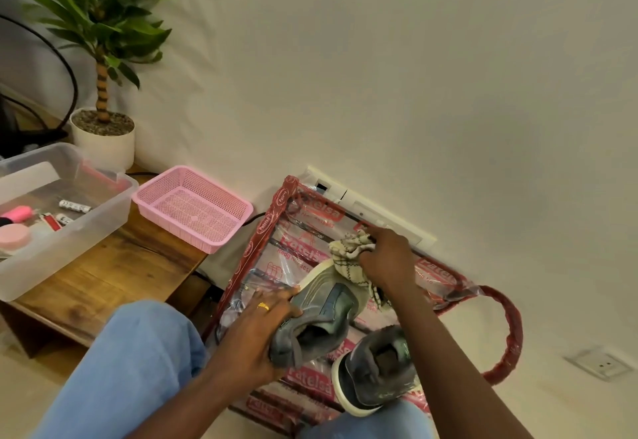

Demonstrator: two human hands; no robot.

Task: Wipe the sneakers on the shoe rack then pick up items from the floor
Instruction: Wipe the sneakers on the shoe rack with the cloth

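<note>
My left hand [257, 328] grips a grey sneaker [322, 314] by its side and heel, toe pointing away from me. My right hand [386, 259] holds a bunched cream checked cloth [348, 252] against the sneaker's toe and white sole rim. A second grey sneaker [378, 369] with a white sole lies on the shoe rack [269, 231], near my right forearm. The rack is wrapped in clear plastic with red printed tape and stands against the wall.
A pink mesh basket [193, 212] and a clear plastic tub [65, 211] of small items sit on a low wooden table [114, 276] to the left. A potted plant [102, 135] stands behind. A wall socket [600, 366] is at the right.
</note>
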